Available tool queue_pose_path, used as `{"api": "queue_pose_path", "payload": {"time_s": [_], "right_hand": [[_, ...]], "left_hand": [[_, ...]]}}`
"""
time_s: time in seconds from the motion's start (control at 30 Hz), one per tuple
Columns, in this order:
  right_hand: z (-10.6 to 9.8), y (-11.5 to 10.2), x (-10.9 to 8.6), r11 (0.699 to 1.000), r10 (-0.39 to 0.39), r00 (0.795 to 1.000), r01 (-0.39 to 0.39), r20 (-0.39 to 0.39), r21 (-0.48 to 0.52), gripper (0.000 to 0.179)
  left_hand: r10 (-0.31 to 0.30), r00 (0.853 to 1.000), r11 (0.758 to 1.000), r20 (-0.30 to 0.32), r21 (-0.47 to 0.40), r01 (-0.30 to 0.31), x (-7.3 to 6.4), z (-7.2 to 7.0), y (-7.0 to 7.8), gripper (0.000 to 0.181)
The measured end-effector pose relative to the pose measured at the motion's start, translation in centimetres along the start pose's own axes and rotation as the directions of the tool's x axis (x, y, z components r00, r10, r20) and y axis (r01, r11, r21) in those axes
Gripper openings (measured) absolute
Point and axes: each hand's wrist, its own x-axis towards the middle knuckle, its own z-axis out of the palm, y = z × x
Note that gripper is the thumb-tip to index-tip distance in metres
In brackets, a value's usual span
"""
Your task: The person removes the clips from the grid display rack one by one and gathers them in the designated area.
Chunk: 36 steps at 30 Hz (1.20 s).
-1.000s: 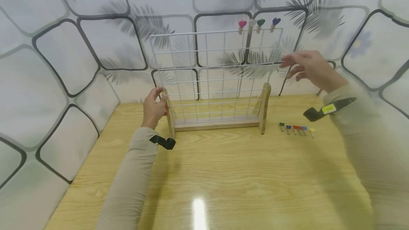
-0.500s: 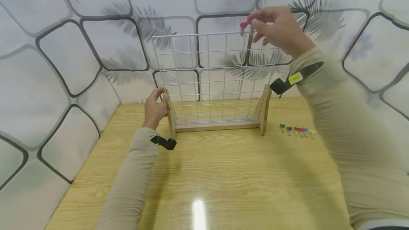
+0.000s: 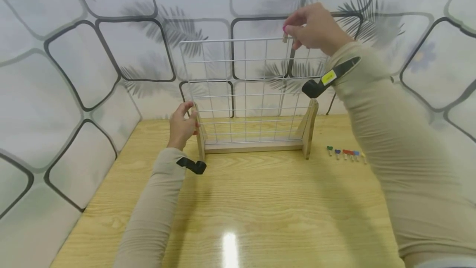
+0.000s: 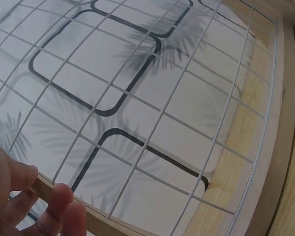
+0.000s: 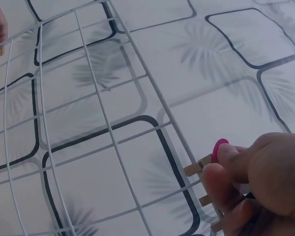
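A white wire grid rack (image 3: 245,80) stands upright on a wooden base. My left hand (image 3: 182,124) grips the top of its left wooden post (image 3: 201,139); in the left wrist view the thumb and fingers (image 4: 59,196) lie on either side of the wood. At the top rail, my right hand (image 3: 314,28) pinches a small clothespin with a pink heart (image 5: 219,149) between thumb and fingers. The wooden tip (image 5: 192,169) of that clothespin sits at the wire. Ends of other clothespins (image 5: 205,200) show below it on the rail, mostly hidden behind my right hand.
Several small heart clothespins (image 3: 346,153) in green, blue, red and other colours lie in a row on the wooden table (image 3: 260,202), right of the rack; my right sleeve (image 3: 390,135) covers the row's end. Patterned cloth (image 3: 111,53) surrounds the table behind and at the sides.
My right hand has moved left and up from beside the rack's right edge to the pink heart clothespin and now pinches it. My left hand stays on the post.
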Motion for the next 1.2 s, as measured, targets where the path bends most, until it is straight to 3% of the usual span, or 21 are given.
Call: {"api": "queue_pose_path", "payload": {"time_s": [0.1, 0.2, 0.23, 0.33, 0.37, 0.43, 0.5, 0.7, 1.03, 1.2], "right_hand": [[0.2, 0.0, 0.0, 0.999, 0.029, 0.998, -0.027, -0.058, 0.031, 0.022], [0.5, 0.0, 0.0, 0.975, 0.067, 0.988, -0.035, -0.14, 0.22, 0.007], [0.6, 0.0, -0.1, 0.953, 0.068, 0.984, -0.015, -0.165, 0.304, 0.005], [0.8, 0.0, -0.3, 0.84, 0.045, 0.978, 0.073, -0.203, 0.538, 0.006], [0.7, 0.0, -0.4, 0.805, 0.025, 0.978, 0.102, -0.206, 0.584, 0.008], [0.5, 0.1, -0.8, 0.774, -0.009, 0.981, 0.13, -0.194, 0.619, 0.009], [0.3, 0.3, -1.4, 0.793, -0.038, 0.983, 0.138, -0.178, 0.593, 0.01], [-0.3, 2.3, -3.2, 0.885, -0.064, 0.987, 0.124, -0.147, 0.449, 0.018], [-0.5, 9.8, -6.1, 0.925, -0.005, 0.997, 0.034, -0.078, 0.379, 0.017], [0.0, 14.7, -7.9, 0.962, 0.047, 0.998, -0.034, -0.044, 0.272, 0.029]], "left_hand": [[0.003, 1.0, 1.0, 0.0, -0.002, -0.003, 0.0, 0.1, 0.1, 0.036], [0.005, 1.0, 1.0, 0.002, -0.003, -0.005, 0.0, 0.3, 0.2, 0.035], [0.003, 1.0, 1.0, 0.002, -0.005, -0.003, 0.0, 0.3, 0.2, 0.035], [-0.001, 1.0, 1.0, 0.006, -0.006, 0.001, 0.0, 0.4, 0.2, 0.036], [-0.003, 1.0, 1.0, 0.008, -0.004, 0.004, 0.0, 0.4, 0.2, 0.036], [-0.009, 1.0, 1.0, 0.008, -0.007, 0.009, 0.0, 0.4, 0.1, 0.036], [-0.012, 1.0, 1.0, 0.003, -0.011, 0.012, 0.1, 0.3, 0.0, 0.036], [-0.012, 1.0, 1.0, 0.003, -0.021, 0.012, 0.2, 0.1, 0.1, 0.036], [-0.02, 1.0, 1.0, 0.002, -0.017, 0.02, 0.0, 0.0, 0.2, 0.036], [-0.004, 1.0, 1.0, 0.006, 0.001, 0.004, -0.1, 0.0, 0.1, 0.036]]}}
